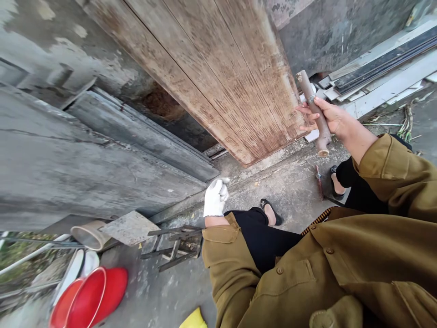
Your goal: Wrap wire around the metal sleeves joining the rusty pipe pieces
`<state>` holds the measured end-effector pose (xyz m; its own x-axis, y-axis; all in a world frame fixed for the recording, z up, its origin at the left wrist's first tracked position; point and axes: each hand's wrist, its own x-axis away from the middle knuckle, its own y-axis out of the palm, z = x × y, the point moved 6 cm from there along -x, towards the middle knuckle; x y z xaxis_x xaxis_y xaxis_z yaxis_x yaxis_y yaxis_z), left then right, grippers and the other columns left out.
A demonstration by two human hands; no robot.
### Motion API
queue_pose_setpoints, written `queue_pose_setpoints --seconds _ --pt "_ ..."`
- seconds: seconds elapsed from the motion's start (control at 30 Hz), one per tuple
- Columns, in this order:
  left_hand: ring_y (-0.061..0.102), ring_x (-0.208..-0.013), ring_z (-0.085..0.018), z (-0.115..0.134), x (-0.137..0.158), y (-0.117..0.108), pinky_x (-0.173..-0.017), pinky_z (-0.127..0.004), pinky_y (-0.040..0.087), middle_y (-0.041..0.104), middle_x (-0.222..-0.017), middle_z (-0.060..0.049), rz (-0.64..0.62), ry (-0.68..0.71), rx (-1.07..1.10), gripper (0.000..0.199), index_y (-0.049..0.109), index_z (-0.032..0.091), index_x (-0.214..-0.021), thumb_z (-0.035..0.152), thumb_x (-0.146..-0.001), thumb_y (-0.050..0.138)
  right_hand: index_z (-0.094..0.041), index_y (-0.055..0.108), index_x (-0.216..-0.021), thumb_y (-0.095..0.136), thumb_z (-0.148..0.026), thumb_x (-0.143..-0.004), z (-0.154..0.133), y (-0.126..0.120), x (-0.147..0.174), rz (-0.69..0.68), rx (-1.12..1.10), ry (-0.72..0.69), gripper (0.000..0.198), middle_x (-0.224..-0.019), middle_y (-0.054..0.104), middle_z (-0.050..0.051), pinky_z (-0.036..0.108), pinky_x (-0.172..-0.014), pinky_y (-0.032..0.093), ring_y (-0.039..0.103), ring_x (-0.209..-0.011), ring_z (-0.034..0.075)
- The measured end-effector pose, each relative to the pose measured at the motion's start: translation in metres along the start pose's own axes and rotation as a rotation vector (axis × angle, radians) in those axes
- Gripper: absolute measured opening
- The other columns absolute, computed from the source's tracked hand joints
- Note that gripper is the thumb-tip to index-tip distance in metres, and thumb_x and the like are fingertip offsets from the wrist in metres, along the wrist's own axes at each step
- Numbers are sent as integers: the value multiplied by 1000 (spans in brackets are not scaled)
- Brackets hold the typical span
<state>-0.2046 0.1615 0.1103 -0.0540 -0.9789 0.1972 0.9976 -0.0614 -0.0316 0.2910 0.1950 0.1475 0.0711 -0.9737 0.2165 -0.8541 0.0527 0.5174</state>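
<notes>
My right hand [331, 119] is bare and holds a short piece of branch [316, 114], thumb pressed on the near side and fingers stretched behind it. The branch is smooth, grey-brown, with cut ends and a knobbly lower end; something like wire circles it near the thumb. My left hand [215, 198] wears a white knitted glove and is curled into a fist, with nothing seen in it. It hovers above the concrete by the wall's foot, well apart from the branch. Below the branch, a tool with a reddish-brown handle [318, 180] lies near my foot, partly hidden.
A large wooden plank panel [218, 68] leans against the wall ahead. Grey slabs [85, 168] stand to the left. A small wooden stool [175, 246], red basins [92, 296] and a yellow item [194, 319] are lower left. Long strips and boards [385, 77] lie at right.
</notes>
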Motion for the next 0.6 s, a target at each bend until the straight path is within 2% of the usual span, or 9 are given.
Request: queue_pose_setpoints --seconds 0.1,0.17,0.23,0.33,0.47,0.6 --pt "25 -39 -4 -13 -4 -9 -40 -18 19 39 -54 9 19 -91 -186 42 71 12 -94 52 -82 79 -21 68 -114 73 -44 -97 2 -1 0 -23 7 60 29 -117 76 11 42 -65 65 40 -52 5" --pt "30 -41 -4 -14 -8 -11 -40 -18 20 45 -57 6 35 -94 -247 43 71 12 -94 52 -81 78 -20 70 -109 75 -37 -94 5 0 -1 -61 34 86 23 -118 76 12 42 -61 65 44 -53 6" --pt "34 -43 -5 -10 -13 -8 -42 -18 23 49 -60 5 10 -74 -230 45 72 12 -98 54 -82 77 -19 72 -107 78 -31 -90 5 1 -2 -88 80 70 21 -118 77 13 38 -57 63 47 -55 8" --pt "31 -42 -5 -3 -19 -9 -42 -20 23 49 -60 5 6 -54 -189 45 71 14 -100 55 -83 74 -16 74 -107 83 -26 -85 -2 -1 -1 -95 156 8 26 -113 77 14 29 -51 57 51 -57 9" --pt "31 -39 -6 1 -24 -22 -41 -22 18 50 -54 4 82 -76 -450 38 72 14 -90 50 -81 68 -19 73 -123 83 -35 -88 -17 3 6 -101 155 -68 40 -105 77 9 27 -54 55 51 -56 6" --pt "42 -40 -8 -16 -26 -14 -43 -21 27 56 -57 1 7 -190 -559 37 73 13 -89 47 -79 63 -22 68 -121 78 -47 -92 -20 28 14 -144 58 -125 40 -111 76 6 30 -61 60 40 -52 3"
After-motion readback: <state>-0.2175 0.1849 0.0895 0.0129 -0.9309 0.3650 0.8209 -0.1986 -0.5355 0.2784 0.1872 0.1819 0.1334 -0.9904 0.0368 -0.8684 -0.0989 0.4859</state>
